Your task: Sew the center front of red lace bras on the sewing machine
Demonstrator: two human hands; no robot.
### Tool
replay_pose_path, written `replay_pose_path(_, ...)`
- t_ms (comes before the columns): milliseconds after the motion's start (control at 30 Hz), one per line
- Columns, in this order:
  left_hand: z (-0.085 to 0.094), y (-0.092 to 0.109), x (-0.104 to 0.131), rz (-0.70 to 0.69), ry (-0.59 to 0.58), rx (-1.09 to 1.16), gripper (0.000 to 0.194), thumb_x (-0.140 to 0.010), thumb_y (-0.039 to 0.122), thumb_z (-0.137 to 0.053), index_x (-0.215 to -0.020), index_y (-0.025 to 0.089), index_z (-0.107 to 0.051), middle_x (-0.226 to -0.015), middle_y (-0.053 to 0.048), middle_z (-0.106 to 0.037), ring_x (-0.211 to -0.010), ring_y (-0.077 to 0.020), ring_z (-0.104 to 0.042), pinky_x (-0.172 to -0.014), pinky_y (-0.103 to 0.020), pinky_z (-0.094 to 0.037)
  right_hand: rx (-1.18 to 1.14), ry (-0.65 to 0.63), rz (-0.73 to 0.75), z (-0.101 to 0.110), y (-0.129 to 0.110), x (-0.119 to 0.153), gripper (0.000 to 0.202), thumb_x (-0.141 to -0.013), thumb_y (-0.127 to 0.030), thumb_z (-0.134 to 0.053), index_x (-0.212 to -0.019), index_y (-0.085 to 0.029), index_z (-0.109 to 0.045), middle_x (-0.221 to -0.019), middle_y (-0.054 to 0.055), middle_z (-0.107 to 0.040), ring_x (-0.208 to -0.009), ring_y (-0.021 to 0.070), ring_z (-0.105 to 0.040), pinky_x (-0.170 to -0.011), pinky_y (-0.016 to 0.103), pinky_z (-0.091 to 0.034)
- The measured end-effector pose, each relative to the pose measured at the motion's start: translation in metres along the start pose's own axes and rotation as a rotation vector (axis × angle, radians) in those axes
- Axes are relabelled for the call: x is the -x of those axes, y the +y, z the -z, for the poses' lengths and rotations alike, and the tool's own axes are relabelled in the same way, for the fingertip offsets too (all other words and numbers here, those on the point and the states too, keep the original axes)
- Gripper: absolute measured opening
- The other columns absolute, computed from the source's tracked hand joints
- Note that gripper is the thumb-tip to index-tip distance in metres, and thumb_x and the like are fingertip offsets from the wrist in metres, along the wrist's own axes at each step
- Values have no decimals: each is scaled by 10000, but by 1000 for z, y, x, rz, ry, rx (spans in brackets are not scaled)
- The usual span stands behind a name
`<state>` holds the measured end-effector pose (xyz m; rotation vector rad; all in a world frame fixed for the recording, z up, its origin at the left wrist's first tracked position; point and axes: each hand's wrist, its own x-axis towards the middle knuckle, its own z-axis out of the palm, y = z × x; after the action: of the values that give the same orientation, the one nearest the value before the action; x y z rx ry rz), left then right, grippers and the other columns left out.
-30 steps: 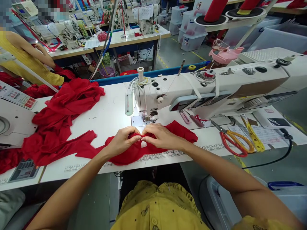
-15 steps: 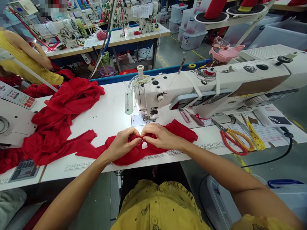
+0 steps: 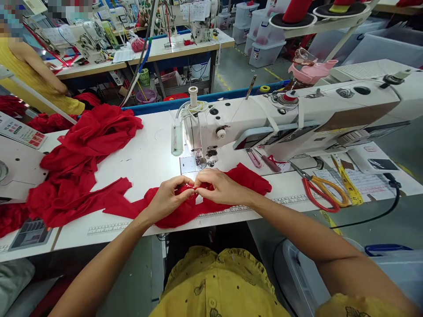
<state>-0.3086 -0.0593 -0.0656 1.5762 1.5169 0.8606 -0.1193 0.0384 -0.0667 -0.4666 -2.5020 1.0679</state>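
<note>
Left hand (image 3: 170, 193): thumb and forefinger are pinching red cloth (image 3: 178, 215). Right hand (image 3: 218, 187): thumb and forefinger are pinching the same cloth, its fingertips meeting those of the left.

Red cloth, one piece, bunched: lying on the white table (image 3: 145, 147) near its front edge, before the needle plate (image 3: 187, 165) of a white sewing machine (image 3: 224, 114); a narrow end is reaching left toward a larger red heap (image 3: 95, 136). Whether they are joining, cannot tell.

Ruler scale (image 3: 234, 212), black graduations: running along the table's front edge, passing under the cloth; figures too small to read.

Tape measure (image 3: 346, 182), yellow, numbered: lying across a printed sheet (image 3: 370, 184) with red and black lines; text illegible at this size.

Scissors (image 3: 322, 191), one red handle, one orange: lying beside the tape.

Card (image 3: 20, 132), white, red blocks and dark characters: standing at far left, wording unreadable.

Sheet, printed (image 3: 195, 10): hanging on a rear machine (image 3: 202, 33), lines blurring.

Storage box (image 3: 267, 55), translucent: bearing a small label, its wording illegible.
</note>
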Motion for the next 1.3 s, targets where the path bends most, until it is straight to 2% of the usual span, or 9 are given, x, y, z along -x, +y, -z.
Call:
replay_pose_path(167, -10, -6, 1, -42, 153, -66, 121, -884, 287, -637, -907, 214, -730, -881, -10, -713, -812, -170, -633, -748, -283, -470, 100, -48, -76, 0, -1, -2, 139, -898, -146, -590, -764, -184, -590, -766, -17, -634, -778, 150, -544, -781, 312, -319)
replay_pose_path(333, -12, -7, 1, 12, 180, -31, 109, -879, 281, -637, -885, 211, -721, -882, -9, -714, -823, -174, -643, -753, -286, -478, 78, -51, -157, 6, 0, -2, 61, -884, -206, -646, -826, -191, -636, -785, -17, -675, -766, 150, -567, -791, 307, -338)
replay_pose_path(467, -10, -6, 2, 19, 162, -61, 113, -894, 288, -624, -909, 205, -699, -922, -14, -719, -860, -183, -646, -785, -295, -479, 8, -50, -158, 11, 2, 0, 123, -890, -127, -560, -878, -199, -659, -780, -19, -684, -746, 145, -572, -772, 289, -362)
replay_pose_path(600, -11, -8, -1, -33, 145, -104, 164, -912, 298, -610, -1018, 216, -704, -1006, -30, -722, -899, -194, -643, -811, -305, -477, 7, -66, -109, 11, 4, 0, 147, -917, -133, -536, -880, -199, -662, -827, -4, -696, -790, 155, -583, -758, 285, -360)
replay_pose_path(700, -10, -8, -3, -60, 118, -106, 156, -921, 295, -593, -978, 212, -713, -948, -31, -709, -864, -189, -627, -785, -296, -465, 11, -64, -112, 9, 5, -1, 136, -917, -131, -544, -875, -196, -657, -832, -2, -697, -793, 154, -583, -751, 283, -358)
replay_pose_path(833, -7, -5, -3, 17, 51, -52, 160, -924, 340, -593, -903, 199, -666, -851, -4, -668, -765, -162, -578, -713, -273, -433, 6, -64, -136, 9, 6, -1, 141, -924, -131, -541, -873, -193, -657, -834, -3, -701, -801, 156, -594, -757, 286, -370)
replay_pose_path(1000, -4, -6, -3, 115, -56, 45, 220, -950, 400, -542, -918, 195, -616, -848, -1, -623, -752, -157, -542, -696, -269, -420, 35, -88, -157, 8, 10, 1, 186, -929, -178, -577, -1097, -191, -657, -1078, 59, -723, -1002, 208, -625, -860, 331, -402)
replay_pose_path(1167, -1, -12, -6, 91, -36, 49, 235, -923, 419, -578, -902, 192, -636, -970, -38, -610, -918, -196, -561, -833, -306, -433, 45, -132, -140, 9, 11, -1, 155, -922, -144, -550, -975, -193, -688, -993, 41, -722, -964, 199, -618, -851, 325, -405)
replay_pose_path(1300, 1, -12, -7, 223, -110, 258, 272, -889, 459, -634, -891, 187, -620, -845, -8, -620, -753, -156, -554, -680, -259, -432, 0, -160, -157, 12, 11, -5, 175, -910, -144, -544, -989, -190, -693, -992, 38, -720, -938, 193, -611, -813, 313, -402)
